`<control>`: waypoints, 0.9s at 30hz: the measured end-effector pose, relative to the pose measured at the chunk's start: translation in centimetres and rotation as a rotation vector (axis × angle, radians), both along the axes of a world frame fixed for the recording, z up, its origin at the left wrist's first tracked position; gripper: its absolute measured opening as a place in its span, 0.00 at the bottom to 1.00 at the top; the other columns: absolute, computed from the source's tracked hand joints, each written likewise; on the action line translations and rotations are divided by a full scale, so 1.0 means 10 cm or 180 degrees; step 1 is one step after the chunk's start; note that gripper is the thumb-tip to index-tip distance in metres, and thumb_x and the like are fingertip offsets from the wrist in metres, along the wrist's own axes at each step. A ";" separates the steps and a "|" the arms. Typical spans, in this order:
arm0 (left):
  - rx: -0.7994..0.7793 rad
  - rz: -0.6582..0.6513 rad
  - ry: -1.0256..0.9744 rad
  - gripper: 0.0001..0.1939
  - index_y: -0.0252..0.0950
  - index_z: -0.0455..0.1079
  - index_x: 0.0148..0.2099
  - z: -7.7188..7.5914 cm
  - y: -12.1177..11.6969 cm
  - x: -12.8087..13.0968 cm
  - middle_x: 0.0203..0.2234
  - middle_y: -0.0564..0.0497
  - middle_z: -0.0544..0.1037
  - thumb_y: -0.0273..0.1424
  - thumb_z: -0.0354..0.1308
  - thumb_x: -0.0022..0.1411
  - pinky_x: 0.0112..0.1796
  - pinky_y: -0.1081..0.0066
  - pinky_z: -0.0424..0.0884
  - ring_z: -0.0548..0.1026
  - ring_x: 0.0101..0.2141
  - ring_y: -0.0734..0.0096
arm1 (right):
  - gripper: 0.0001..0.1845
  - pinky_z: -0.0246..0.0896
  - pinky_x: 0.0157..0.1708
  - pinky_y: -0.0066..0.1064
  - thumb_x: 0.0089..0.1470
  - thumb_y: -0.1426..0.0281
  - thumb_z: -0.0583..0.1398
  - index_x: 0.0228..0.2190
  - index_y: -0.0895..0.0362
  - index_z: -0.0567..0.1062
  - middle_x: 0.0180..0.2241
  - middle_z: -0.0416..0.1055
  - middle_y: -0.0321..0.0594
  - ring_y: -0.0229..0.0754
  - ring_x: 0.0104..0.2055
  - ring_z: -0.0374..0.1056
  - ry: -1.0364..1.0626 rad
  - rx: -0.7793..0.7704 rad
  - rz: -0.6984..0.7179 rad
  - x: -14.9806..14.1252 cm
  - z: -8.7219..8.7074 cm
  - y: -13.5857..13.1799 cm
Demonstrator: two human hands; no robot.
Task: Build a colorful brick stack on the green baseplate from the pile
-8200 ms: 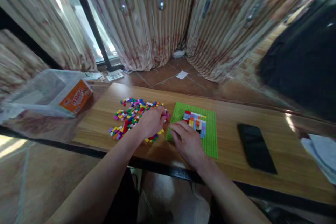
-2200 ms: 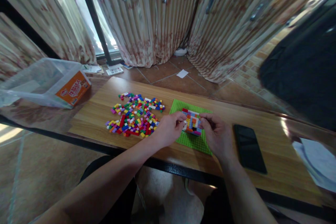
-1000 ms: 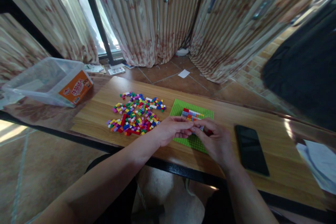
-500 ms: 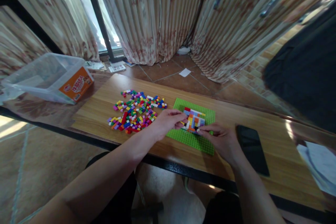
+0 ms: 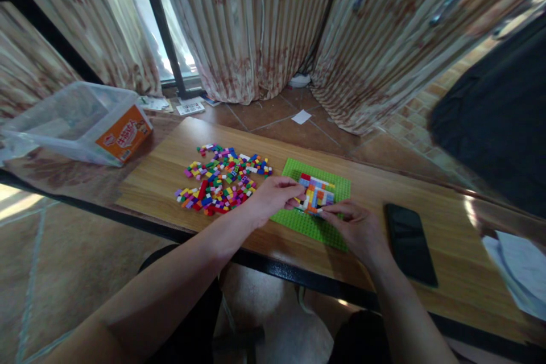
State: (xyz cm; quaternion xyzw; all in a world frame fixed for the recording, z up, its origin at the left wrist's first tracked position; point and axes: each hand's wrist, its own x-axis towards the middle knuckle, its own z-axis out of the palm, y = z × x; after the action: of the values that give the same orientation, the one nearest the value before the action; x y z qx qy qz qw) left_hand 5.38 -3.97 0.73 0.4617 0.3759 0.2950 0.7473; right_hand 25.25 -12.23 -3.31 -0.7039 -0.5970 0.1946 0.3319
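Note:
A green studded baseplate (image 5: 336, 187) lies on the wooden table (image 5: 170, 165). On it sits a small flat build of many-coloured bricks (image 5: 316, 192). My left hand (image 5: 273, 196) has its fingers pinched together at the build's left edge. My right hand (image 5: 356, 226) presses with pinched fingertips at the build's near edge. Whether either hand holds a loose brick is hidden by the fingers. A heap of small loose bricks (image 5: 222, 182) lies just left of my left hand.
A black phone (image 5: 410, 243) lies face up right of the baseplate. A clear plastic tub with an orange label (image 5: 81, 125) stands at the far left. White papers (image 5: 520, 273) rest at the right edge. Curtains (image 5: 264, 23) hang behind the table.
My left hand left the loose heap and came to the build. Both hands lifted and tilted the build, and it now lies flat on the baseplate with both hands at its edges.

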 end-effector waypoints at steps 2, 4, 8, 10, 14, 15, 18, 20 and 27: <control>0.0002 -0.0020 0.0034 0.06 0.31 0.68 0.25 0.01 0.00 0.00 0.21 0.55 0.70 0.26 0.59 0.53 0.25 0.76 0.59 0.64 0.21 0.82 | 0.07 0.60 0.29 0.31 0.51 0.61 0.63 0.29 0.49 0.81 0.30 0.74 0.36 0.38 0.29 0.67 -0.0076 0.0032 0.0086 -0.01 0.03 0.00; -0.0013 -0.0053 0.0082 0.06 0.31 0.68 0.25 0.01 0.00 0.00 0.20 0.55 0.70 0.26 0.59 0.53 0.26 0.76 0.59 0.64 0.21 0.82 | 0.08 0.60 0.30 0.31 0.53 0.61 0.61 0.30 0.50 0.80 0.31 0.74 0.37 0.38 0.29 0.68 -0.0186 0.0033 0.0217 -0.03 0.07 -0.01; -0.0003 -0.0089 0.0164 0.06 0.31 0.69 0.27 0.01 -0.01 0.00 0.19 0.56 0.70 0.26 0.59 0.55 0.27 0.76 0.59 0.64 0.21 0.82 | 0.11 0.61 0.32 0.32 0.56 0.62 0.58 0.31 0.52 0.79 0.33 0.74 0.39 0.40 0.31 0.69 -0.0558 -0.0074 0.0417 -0.08 0.15 -0.01; -0.0005 -0.0098 0.0187 0.06 0.30 0.70 0.27 0.00 -0.01 0.01 0.20 0.55 0.70 0.27 0.59 0.55 0.27 0.76 0.59 0.65 0.21 0.83 | 0.12 0.61 0.33 0.33 0.57 0.62 0.57 0.31 0.53 0.79 0.33 0.74 0.40 0.41 0.32 0.70 -0.0711 -0.0080 0.0485 -0.09 0.16 -0.01; -0.0096 -0.0122 0.0244 0.05 0.31 0.71 0.29 -0.02 -0.01 0.02 0.23 0.54 0.73 0.27 0.58 0.55 0.29 0.77 0.61 0.66 0.22 0.83 | 0.11 0.62 0.35 0.33 0.57 0.63 0.57 0.31 0.53 0.79 0.34 0.74 0.40 0.42 0.34 0.71 -0.0806 -0.0035 0.0458 -0.10 0.16 0.00; -0.0097 -0.0129 0.0257 0.05 0.31 0.71 0.29 -0.02 -0.01 0.02 0.23 0.54 0.73 0.27 0.58 0.56 0.29 0.76 0.61 0.66 0.22 0.83 | 0.11 0.62 0.35 0.33 0.57 0.64 0.57 0.31 0.52 0.79 0.34 0.75 0.40 0.41 0.34 0.71 -0.0807 -0.0042 0.0438 -0.10 0.15 0.00; -0.0049 -0.0165 0.0276 0.05 0.30 0.72 0.29 -0.01 -0.01 0.03 0.22 0.54 0.73 0.27 0.58 0.56 0.29 0.76 0.61 0.66 0.22 0.82 | 0.09 0.63 0.35 0.33 0.56 0.64 0.58 0.31 0.52 0.79 0.34 0.75 0.39 0.41 0.33 0.71 -0.0832 -0.0081 0.0426 -0.09 0.14 0.01; -0.0038 -0.0171 0.0298 0.05 0.30 0.72 0.29 0.00 -0.01 0.03 0.22 0.54 0.73 0.26 0.58 0.56 0.29 0.76 0.61 0.66 0.22 0.82 | 0.09 0.63 0.35 0.33 0.55 0.65 0.59 0.31 0.52 0.79 0.34 0.75 0.39 0.41 0.33 0.71 -0.0860 -0.0094 0.0443 -0.09 0.15 0.01; -0.0010 -0.0190 0.0300 0.05 0.30 0.71 0.28 0.01 -0.01 0.02 0.20 0.55 0.71 0.26 0.58 0.56 0.28 0.76 0.60 0.65 0.21 0.82 | 0.10 0.62 0.31 0.33 0.53 0.62 0.60 0.32 0.53 0.80 0.32 0.75 0.38 0.40 0.29 0.69 -0.0566 -0.0094 0.0368 -0.03 0.13 0.00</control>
State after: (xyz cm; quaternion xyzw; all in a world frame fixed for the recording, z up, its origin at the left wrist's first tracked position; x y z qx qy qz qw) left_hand 5.61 -4.06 0.79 0.4848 0.3973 0.2499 0.7380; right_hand 24.95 -12.27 -2.04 -0.6877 -0.6607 0.1590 0.2554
